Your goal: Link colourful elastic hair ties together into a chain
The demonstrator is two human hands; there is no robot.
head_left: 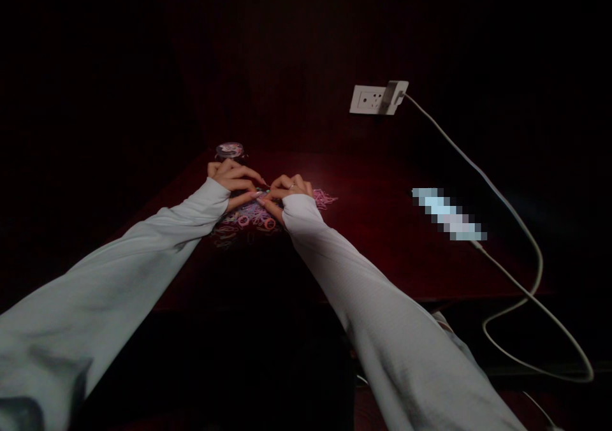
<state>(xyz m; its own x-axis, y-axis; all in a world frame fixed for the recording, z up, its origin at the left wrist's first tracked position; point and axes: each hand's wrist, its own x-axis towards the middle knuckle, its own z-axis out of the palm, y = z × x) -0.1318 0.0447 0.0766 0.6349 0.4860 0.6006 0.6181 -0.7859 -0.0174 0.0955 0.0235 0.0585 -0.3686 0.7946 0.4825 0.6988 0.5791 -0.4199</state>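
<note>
Both my arms, in pale long sleeves, reach out over a dark red table [382, 227]. My left hand [234, 179] and my right hand [287, 192] meet fingertip to fingertip over a scatter of small pink, purple and orange elastic bands [253, 217]. The fingers of both hands are curled and pinched together on something small between them that I cannot make out. A small round jar [230, 150] with a patterned lid stands just behind my left hand.
A white wall socket [368, 99] holds a white charger [396, 96]; its cable [526, 240] loops down to a lit phone [449, 214] lying on the right of the table. The surroundings are very dark.
</note>
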